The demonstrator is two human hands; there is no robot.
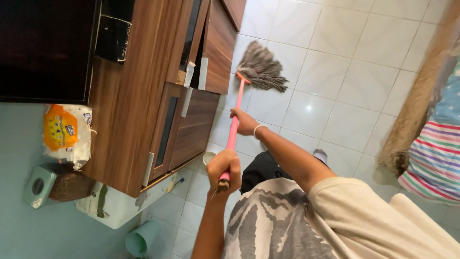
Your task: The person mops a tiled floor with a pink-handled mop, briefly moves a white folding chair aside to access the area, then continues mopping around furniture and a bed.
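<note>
I hold a mop with a pink handle (233, 136) in both hands. My left hand (224, 168) grips the handle near its top end. My right hand (243, 122), with a white band on the wrist, grips it lower down. The grey string mop head (261, 67) lies on the white tiled floor (345, 72), close to the base of a wooden cabinet (191, 129).
The view is tilted sideways. A dark screen (43, 48) and a yellow-and-white packet (64, 132) sit on the cabinet. A small white cup (209, 157) and a green bin (139, 238) stand on the floor. A brown shaggy rug (417, 105) and striped cloth (433, 158) lie at the right.
</note>
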